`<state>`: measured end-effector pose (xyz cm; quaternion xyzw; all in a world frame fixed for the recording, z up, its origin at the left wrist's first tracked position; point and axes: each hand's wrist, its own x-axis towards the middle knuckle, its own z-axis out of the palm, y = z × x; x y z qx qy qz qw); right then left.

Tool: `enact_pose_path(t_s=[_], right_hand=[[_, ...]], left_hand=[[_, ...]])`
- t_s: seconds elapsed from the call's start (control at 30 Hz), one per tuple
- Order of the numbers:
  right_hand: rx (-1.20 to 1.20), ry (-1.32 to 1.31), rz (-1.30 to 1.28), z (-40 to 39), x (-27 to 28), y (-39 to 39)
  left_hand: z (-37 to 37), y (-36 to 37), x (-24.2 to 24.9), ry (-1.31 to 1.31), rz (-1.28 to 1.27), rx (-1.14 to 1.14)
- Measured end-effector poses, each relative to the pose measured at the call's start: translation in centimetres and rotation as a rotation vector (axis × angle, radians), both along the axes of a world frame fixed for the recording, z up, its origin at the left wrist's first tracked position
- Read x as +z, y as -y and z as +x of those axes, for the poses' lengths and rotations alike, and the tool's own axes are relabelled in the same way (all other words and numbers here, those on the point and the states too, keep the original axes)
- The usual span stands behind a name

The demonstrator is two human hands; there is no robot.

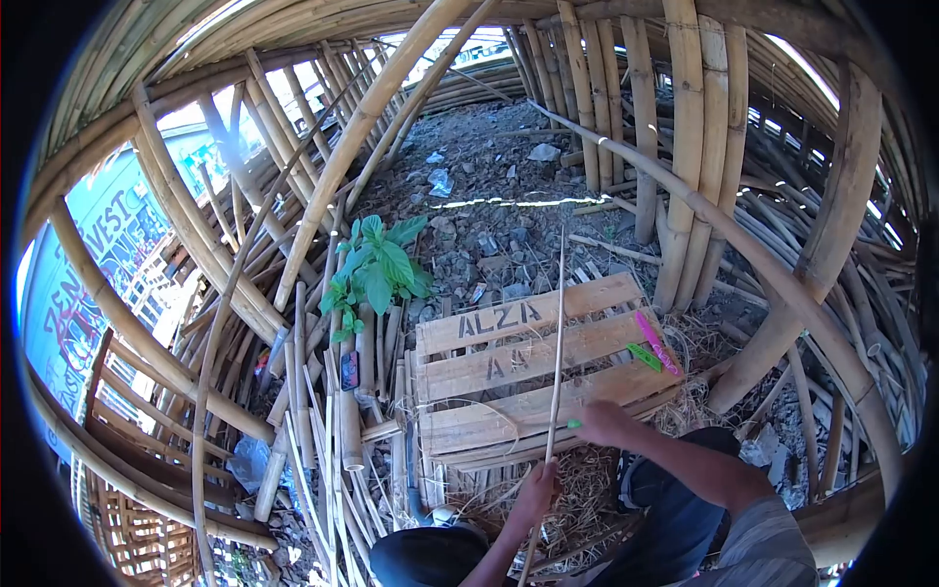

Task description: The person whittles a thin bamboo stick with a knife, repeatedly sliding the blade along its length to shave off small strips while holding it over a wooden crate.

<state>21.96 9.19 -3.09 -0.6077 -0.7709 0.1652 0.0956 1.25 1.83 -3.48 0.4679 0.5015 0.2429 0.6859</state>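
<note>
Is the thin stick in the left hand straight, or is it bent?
Nearly straight: the stick runs from its tip past the left hand without a sharp bend.

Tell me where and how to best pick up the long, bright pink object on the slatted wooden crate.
I'd pinch the pink object near its far end, from above and slightly right. It lies slanted on the crate, and that end reaches past the small bright green object close along its left side.
</note>
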Motion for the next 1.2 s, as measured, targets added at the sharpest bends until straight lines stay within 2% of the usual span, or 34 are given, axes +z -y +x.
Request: enact_pose_path(t_s=[0.07,0.13,0.17,0.27,0.4,0.47,0.53,0.6,0.63,0.67,0.8,0.87,0.93,1.0,1.07,1.13,1.2], right_hand=[[0.040,-0.023,0.053,-2.0,0.2,1.5],[-0.018,0.011,0.075,-1.1,-0.4,-0.4],[-0.076,0.048,0.114,-0.6,-0.6,-1.1],[-0.139,0.031,0.085,-0.9,0.5,-1.3],[-0.112,0.057,0.069,-1.9,0.8,-0.1],[0.017,0.084,0.048,-2.6,2.0,1.1],[-0.044,0.056,0.024,-2.5,1.1,0.5],[-0.111,0.031,0.002,-2.0,0.2,-0.5],[-0.121,0.022,0.079,-1.8,0.0,-1.1],[-0.130,0.016,0.162,-1.6,-0.1,-1.2],[-0.135,-0.024,0.104,-2.5,1.0,0.0],[0.001,0.002,0.013,-3.2,1.7,1.6],[0.075,0.066,-0.006,-3.2,1.3,1.2],[-0.099,-0.033,0.067,-1.6,-0.2,-0.8],[-0.120,0.028,0.079,-1.0,0.0,-1.4],[-0.116,0.021,0.104,-1.4,0.2,-0.8],[-0.042,0.042,0.065,-2.3,0.3,1.1]], left_hand=[[-0.1,0.2,-0.4,-0.048,0.017,-0.006],[0.0,0.6,-0.5,-0.316,0.318,-0.025],[0.2,0.8,-0.2,-0.353,0.327,-0.008],[0.5,-0.1,-0.1,-0.280,0.291,0.025],[-0.1,-0.6,-0.4,-0.235,0.220,0.012],[0.1,-0.7,0.7,-0.165,0.078,0.008],[0.1,-0.2,0.5,-0.165,0.047,-0.025],[0.6,0.9,-0.3,-0.421,0.455,0.009],[0.6,0.6,0.4,-0.293,0.232,-0.003],[0.5,0.6,0.4,-0.294,0.225,-0.015],[0.3,0.0,0.9,-0.246,0.223,0.008],[0.0,-0.1,0.6,-0.142,0.080,0.030],[-0.4,-0.4,0.2,-0.098,0.064,0.047],[-0.3,-0.1,-0.4,-0.103,0.110,0.014],[-0.1,-0.2,0.3,-0.160,0.208,-0.002],[-0.2,-0.5,0.8,-0.144,0.111,0.032],[-0.5,-0.3,0.2,-0.191,0.178,0.010]])
